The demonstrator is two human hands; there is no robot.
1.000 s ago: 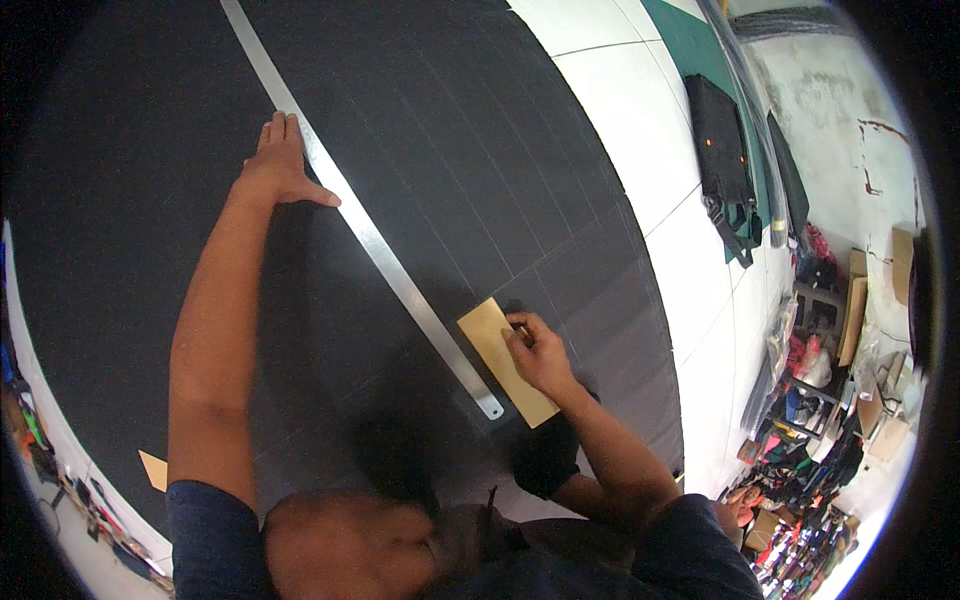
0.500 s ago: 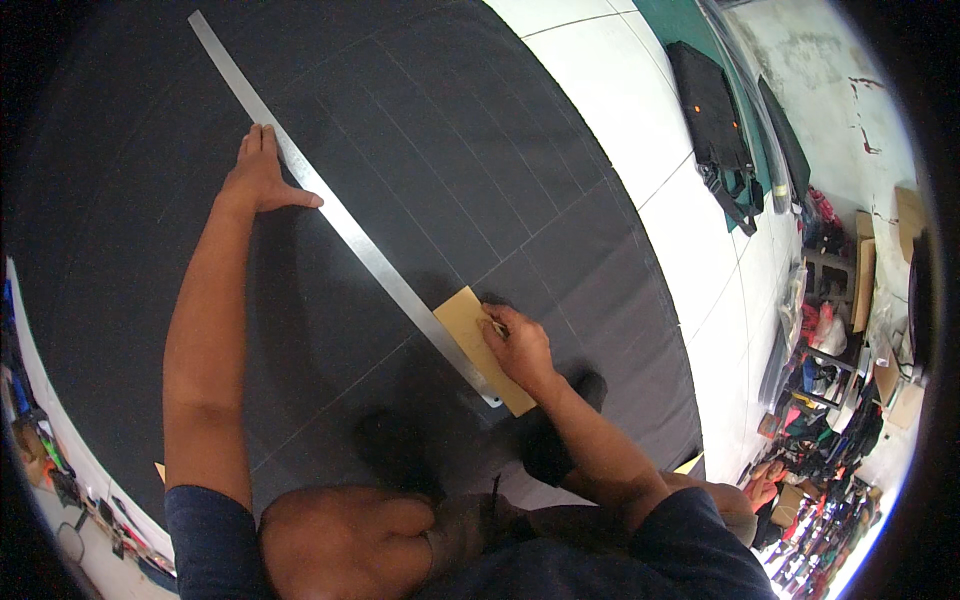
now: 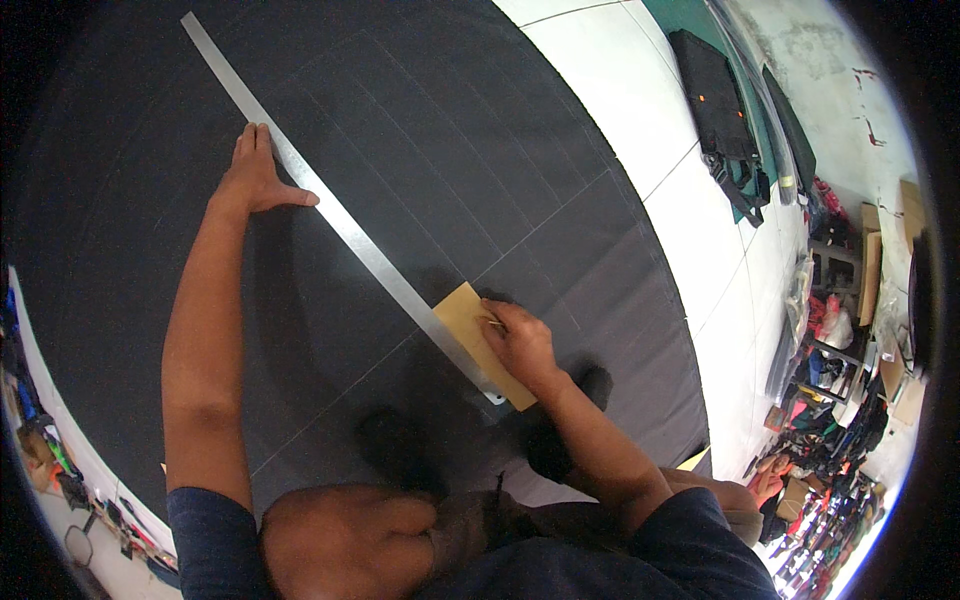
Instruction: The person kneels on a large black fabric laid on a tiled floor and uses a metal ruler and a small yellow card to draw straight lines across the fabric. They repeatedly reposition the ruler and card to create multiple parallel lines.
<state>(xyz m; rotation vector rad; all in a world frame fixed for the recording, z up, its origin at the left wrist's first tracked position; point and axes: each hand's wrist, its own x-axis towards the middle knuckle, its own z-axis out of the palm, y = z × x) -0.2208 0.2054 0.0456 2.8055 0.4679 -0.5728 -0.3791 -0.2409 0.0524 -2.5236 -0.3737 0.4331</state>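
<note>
A long metal ruler (image 3: 355,238) lies slantwise across dark fabric (image 3: 330,330) marked with thin pale lines. My left hand (image 3: 256,180) presses on the ruler's left edge, its fingers stretched forward and thumb spread wide. A tan card rectangle (image 3: 463,308) lies flush along the ruler's right side near its lower end. Over the card's right edge, my right hand (image 3: 522,342) is closed, fingertips pinched together at the card. A small thin thing seems to show at those fingers, too small to name.
White floor tiles (image 3: 590,60) border the fabric. A black bag (image 3: 712,100) with straps lies at the far right. Cardboard, plastic bags and cluttered goods (image 3: 820,450) line the right wall. More clutter (image 3: 50,440) sits at the left rim. My feet rest on the fabric.
The whole view has shifted slightly. Both hands, the ruler and the card keep nearly the same places on the fabric.
</note>
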